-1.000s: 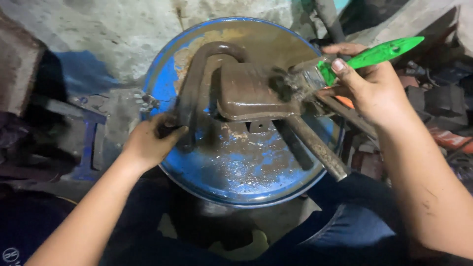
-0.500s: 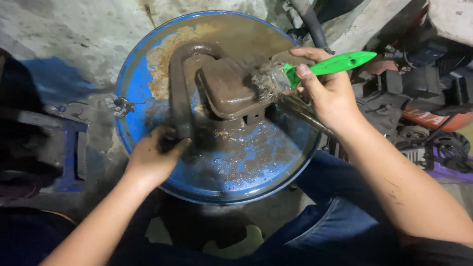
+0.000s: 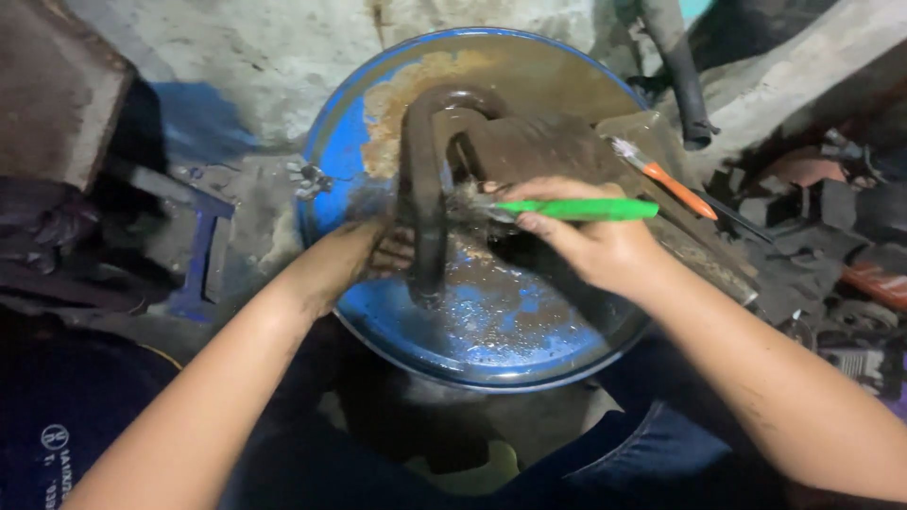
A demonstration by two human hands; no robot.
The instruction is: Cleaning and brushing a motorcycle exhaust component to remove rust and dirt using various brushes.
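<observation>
The green-handled brush point(image 3: 557, 210) has swung down from its raised angle of a moment ago and now lies nearly level, its grimy bristles pressed against the rusty, curved metal part point(image 3: 425, 198) on top of a blue steel drum point(image 3: 340, 151). The right hand point(image 3: 595, 241) is closed around the brush handle, thumb along its lower edge. The left hand point(image 3: 364, 255) has shifted in beside the part's bent bar, fingers curled against it near its lower end, steadying it; whether they wrap fully around cannot be told. The part rests on the drum's wet, rust-stained lid, just ahead of both hands. An orange-handled brush point(image 3: 666, 179) lies on the part's flat plate at right. A dark hose point(image 3: 680, 76) hangs beyond the drum.
</observation>
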